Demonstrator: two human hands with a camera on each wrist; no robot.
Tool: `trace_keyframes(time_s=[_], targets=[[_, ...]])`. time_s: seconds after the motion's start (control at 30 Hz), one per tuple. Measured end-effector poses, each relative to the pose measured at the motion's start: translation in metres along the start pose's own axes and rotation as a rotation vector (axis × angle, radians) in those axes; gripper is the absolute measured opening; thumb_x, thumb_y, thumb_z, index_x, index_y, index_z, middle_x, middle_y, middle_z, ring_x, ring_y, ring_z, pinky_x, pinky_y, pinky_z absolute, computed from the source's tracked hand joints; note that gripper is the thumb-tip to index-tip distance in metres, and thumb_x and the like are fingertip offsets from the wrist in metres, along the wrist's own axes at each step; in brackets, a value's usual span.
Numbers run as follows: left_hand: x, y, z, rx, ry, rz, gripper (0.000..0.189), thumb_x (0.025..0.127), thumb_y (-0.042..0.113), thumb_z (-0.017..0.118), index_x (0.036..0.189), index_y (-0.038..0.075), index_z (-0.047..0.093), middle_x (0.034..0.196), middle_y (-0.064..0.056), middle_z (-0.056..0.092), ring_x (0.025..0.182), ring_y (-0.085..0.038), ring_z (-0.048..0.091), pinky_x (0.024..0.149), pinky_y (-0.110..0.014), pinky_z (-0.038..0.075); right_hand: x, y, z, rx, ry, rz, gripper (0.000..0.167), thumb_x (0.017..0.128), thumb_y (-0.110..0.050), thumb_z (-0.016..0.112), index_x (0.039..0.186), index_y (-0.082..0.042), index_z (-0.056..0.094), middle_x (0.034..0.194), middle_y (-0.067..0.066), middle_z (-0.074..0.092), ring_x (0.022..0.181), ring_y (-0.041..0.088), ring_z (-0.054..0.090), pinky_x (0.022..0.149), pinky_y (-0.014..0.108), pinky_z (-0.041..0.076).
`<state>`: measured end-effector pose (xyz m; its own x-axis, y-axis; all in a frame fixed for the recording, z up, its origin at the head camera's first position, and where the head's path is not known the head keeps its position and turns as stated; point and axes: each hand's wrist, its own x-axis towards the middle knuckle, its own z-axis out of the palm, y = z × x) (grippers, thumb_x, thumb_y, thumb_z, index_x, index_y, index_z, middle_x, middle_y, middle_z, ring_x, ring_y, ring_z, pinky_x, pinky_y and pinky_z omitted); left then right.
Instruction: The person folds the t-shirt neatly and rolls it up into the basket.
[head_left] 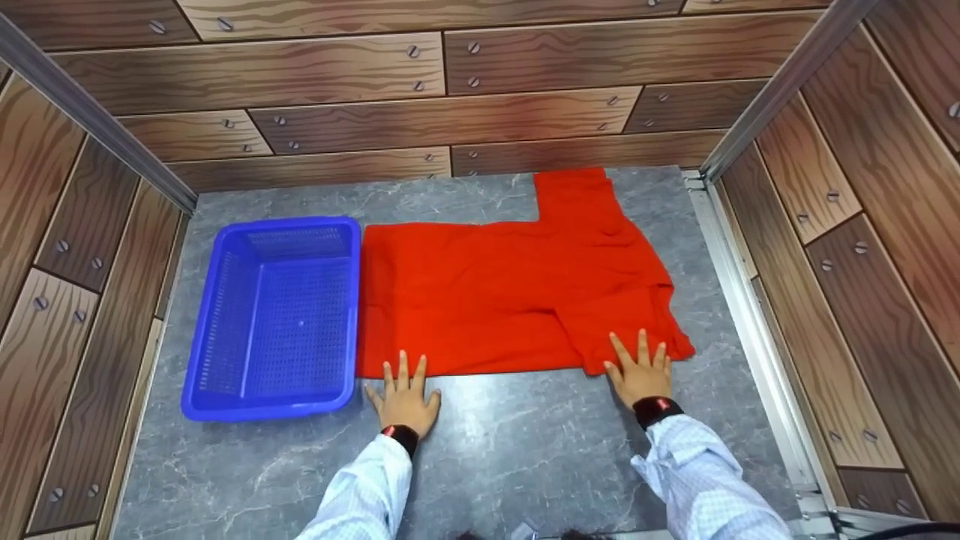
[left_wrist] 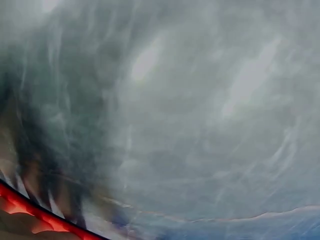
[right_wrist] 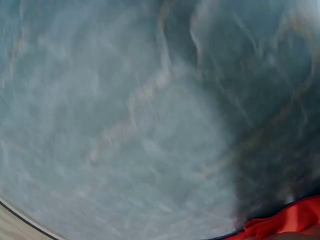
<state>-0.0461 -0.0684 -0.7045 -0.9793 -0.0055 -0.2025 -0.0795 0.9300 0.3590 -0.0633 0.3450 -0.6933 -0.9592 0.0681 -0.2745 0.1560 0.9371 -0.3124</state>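
A red short-sleeved shirt lies spread flat on the grey marbled table, its hem toward the basket and its shoulders to the right. My left hand is at the near hem corner, fingers straight and spread, fingertips over the cloth edge. At the near sleeve, my right hand also has its fingers extended, tips overlapping the red fabric. Neither hand grips anything. In the left wrist view a strip of red cloth shows at the lower left; in the right wrist view red cloth shows at the lower right.
A blue plastic basket with perforated sides stands left of the shirt, its right rim close against the hem. Wood-patterned walls enclose the table at the back and both sides. A metal rail runs along the right edge.
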Motion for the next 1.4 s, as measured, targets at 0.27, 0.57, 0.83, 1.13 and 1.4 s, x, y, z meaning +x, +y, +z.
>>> trace_keyframes(time_s=[0.27,0.57,0.83,1.13,1.4], targets=[[-0.027,-0.003,0.000,-0.005,0.023,0.003,0.065,0.090,0.044,0.057,0.150,0.025,0.041,0.162,-0.009,0.026,0.149,-0.045,0.019,0.109,-0.077,0.000,-0.032,0.002,0.016,0.034,0.088,0.006,0.056,0.101,-0.044,0.044,0.152,-0.023,0.035,0.158,0.033,0.013,0.137,0.069,0.005,0.112,0.074,0.005],[-0.060,-0.013,0.021,0.001,0.090,-0.010,0.064,0.089,0.047,0.056,0.149,0.029,0.041,0.162,-0.007,0.027,0.149,-0.042,0.020,0.108,-0.078,-0.002,-0.062,0.002,0.031,0.021,0.115,0.026,0.057,0.101,-0.044,0.045,0.153,-0.025,0.034,0.159,0.032,0.011,0.138,0.068,0.003,0.112,0.074,0.001],[-0.088,-0.023,0.028,-0.031,0.120,-0.004,0.061,0.089,0.044,0.058,0.148,0.032,0.042,0.161,-0.003,0.029,0.148,-0.038,0.023,0.109,-0.076,-0.003,-0.088,0.007,0.044,0.026,0.163,0.011,0.056,0.099,-0.043,0.050,0.150,-0.026,0.038,0.159,0.032,0.016,0.138,0.068,0.007,0.111,0.075,0.005],[-0.097,-0.026,0.032,0.000,0.232,0.071,0.061,0.087,0.047,0.060,0.144,0.028,0.049,0.155,-0.009,0.039,0.140,-0.043,0.034,0.107,-0.078,0.004,-0.103,0.003,0.047,0.042,0.141,0.073,0.061,0.097,-0.052,0.049,0.152,-0.028,0.035,0.160,0.029,0.012,0.140,0.065,0.003,0.110,0.076,-0.003],[-0.039,-0.012,0.020,-0.071,0.314,0.112,0.073,0.081,0.058,0.063,0.146,0.029,0.045,0.158,-0.016,0.030,0.146,-0.047,0.019,0.111,-0.074,0.004,-0.048,-0.013,0.026,-0.045,0.226,-0.027,0.073,0.091,-0.064,0.050,0.154,-0.039,0.025,0.166,0.014,0.005,0.146,0.056,0.002,0.108,0.077,-0.008]])
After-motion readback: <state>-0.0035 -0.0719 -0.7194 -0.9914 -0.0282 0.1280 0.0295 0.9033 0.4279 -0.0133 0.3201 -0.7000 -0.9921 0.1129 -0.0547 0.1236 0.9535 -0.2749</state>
